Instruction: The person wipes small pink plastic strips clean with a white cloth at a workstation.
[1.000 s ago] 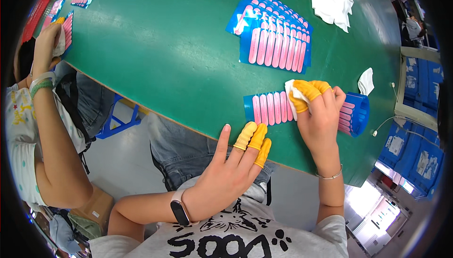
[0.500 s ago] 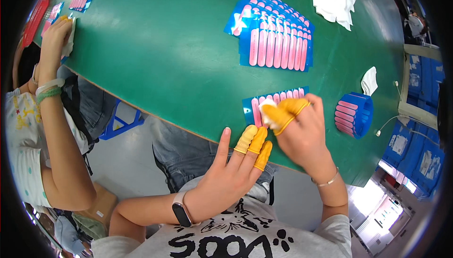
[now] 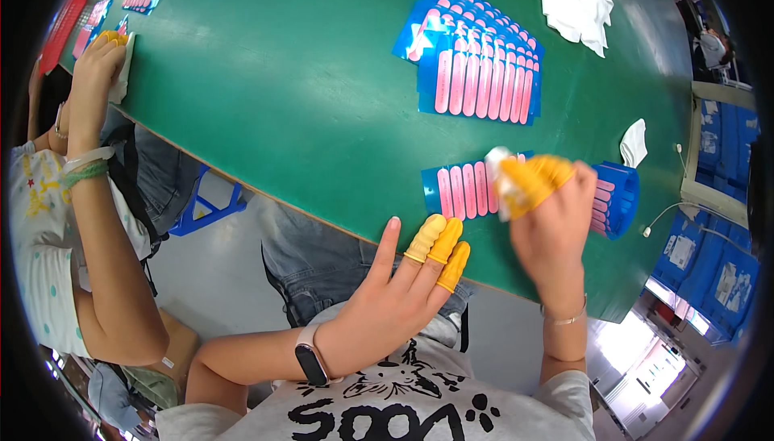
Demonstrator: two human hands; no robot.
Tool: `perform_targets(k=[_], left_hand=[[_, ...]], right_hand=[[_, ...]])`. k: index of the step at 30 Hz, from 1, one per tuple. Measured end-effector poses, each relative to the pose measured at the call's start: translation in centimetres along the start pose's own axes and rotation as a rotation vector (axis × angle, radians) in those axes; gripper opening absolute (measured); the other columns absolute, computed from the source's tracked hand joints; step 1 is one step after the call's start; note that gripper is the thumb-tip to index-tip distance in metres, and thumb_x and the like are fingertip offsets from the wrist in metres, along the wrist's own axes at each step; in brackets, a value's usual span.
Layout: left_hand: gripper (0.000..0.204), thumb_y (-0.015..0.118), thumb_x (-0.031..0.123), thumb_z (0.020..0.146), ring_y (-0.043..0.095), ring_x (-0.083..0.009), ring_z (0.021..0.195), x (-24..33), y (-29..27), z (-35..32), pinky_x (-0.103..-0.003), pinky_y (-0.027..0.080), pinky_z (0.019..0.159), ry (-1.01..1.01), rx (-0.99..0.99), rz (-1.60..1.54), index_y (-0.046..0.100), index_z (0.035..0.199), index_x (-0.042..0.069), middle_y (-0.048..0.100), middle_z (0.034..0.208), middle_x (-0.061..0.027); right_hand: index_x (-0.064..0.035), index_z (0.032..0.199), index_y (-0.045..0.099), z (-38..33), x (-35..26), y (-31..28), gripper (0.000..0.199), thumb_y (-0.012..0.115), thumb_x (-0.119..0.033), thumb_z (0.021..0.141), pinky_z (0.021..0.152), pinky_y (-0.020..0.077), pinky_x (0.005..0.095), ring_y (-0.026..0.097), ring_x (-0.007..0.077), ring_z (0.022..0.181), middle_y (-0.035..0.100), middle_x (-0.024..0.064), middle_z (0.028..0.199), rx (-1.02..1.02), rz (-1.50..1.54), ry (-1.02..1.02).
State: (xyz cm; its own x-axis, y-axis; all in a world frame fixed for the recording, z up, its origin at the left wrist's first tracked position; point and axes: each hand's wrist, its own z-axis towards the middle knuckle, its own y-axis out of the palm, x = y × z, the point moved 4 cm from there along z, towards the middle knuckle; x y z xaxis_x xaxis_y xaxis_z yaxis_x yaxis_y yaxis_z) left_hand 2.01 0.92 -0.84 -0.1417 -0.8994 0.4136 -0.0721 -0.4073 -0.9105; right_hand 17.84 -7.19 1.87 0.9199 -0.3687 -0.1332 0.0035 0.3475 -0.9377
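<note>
A blue sheet with a row of pink rounded strips (image 3: pixel 458 189) lies flat near the front edge of the green table. My right hand (image 3: pixel 552 227), with yellow finger cots, pinches a small white cloth (image 3: pixel 498 168) over the sheet's right part and hides that end. Whether the cloth touches the strips is hard to tell. My left hand (image 3: pixel 391 292) is stretched out at the table edge, fingertips at or just below the sheet's lower edge. Three of its fingers wear cots, pale and deeper yellow; the index finger is bare. It holds nothing.
Beyond lies a fanned stack of similar blue sheets (image 3: pixel 484 78). At right stand a curled blue sheet (image 3: pixel 617 199) and a folded white cloth (image 3: pixel 634 143). More white cloths (image 3: pixel 574 2) lie at the back. A co-worker's hand (image 3: pixel 101 70) works at the left.
My right hand with the cloth has swept right across the sheet, baring the left strips. My left hand stays almost in place. The view has shifted slightly.
</note>
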Motion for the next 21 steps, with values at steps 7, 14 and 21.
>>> perform_targets(k=[7, 14, 21], left_hand=[[0.043, 0.055, 0.02, 0.091, 0.043, -0.0369, 0.137, 0.2, 0.1, 0.0, -0.068, 0.024, 0.11, 0.016, 0.013, 0.056, 0.055, 0.129, -0.001, 0.052, 0.138, -0.0221], [0.042, 0.057, 0.021, 0.09, 0.044, -0.0361, 0.136, 0.3, 0.2, -0.1, -0.067, 0.024, 0.111, 0.002, 0.02, 0.061, 0.057, 0.127, 0.0, 0.054, 0.137, -0.0206], [0.043, 0.062, 0.024, 0.086, 0.044, -0.0345, 0.137, 0.1, -0.3, 0.1, -0.066, 0.026, 0.11, -0.015, 0.042, 0.019, 0.06, 0.123, 0.001, 0.055, 0.136, -0.019]], right_hand=[[-0.0072, 0.104, 0.067, -1.2, 3.5, 1.0, 0.032, 0.075, -0.007, 0.074, 0.075, 0.0435, 0.0398, 0.058, 0.0248, 0.086, 0.062, 0.0081, 0.096, 0.033, -0.043, 0.152], [-0.0073, 0.103, 0.069, -1.7, 0.2, 1.1, 0.033, 0.074, -0.003, 0.071, 0.072, 0.0436, 0.0362, 0.06, 0.0227, 0.089, 0.063, 0.0069, 0.096, -0.003, 0.084, -0.05], [-0.0064, 0.106, 0.069, -1.8, 2.4, -0.1, 0.036, 0.074, 0.001, 0.071, 0.07, 0.044, 0.0385, 0.057, 0.0278, 0.083, 0.064, 0.0117, 0.097, 0.061, 0.137, 0.099]])
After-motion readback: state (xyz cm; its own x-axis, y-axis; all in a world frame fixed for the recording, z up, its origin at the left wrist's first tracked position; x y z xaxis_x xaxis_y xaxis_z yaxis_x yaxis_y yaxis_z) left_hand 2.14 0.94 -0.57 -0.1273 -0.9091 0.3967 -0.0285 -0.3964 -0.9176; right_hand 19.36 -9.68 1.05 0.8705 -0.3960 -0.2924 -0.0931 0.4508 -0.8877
